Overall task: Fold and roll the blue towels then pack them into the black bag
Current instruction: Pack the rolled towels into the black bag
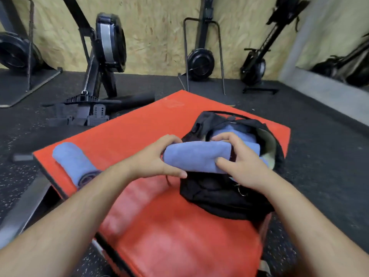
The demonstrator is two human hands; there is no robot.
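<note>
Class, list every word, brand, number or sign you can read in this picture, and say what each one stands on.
No text in this picture can be read.
A faint pale mark on the red mat: too blurred to read.
The black bag, the blue towel and the machine by the wall: no lettering shows.

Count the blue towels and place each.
3: rolled towel on red mat; second towel gripped by left hand and right hand over the black bag; third towel inside it, maybe hiding more.
</note>
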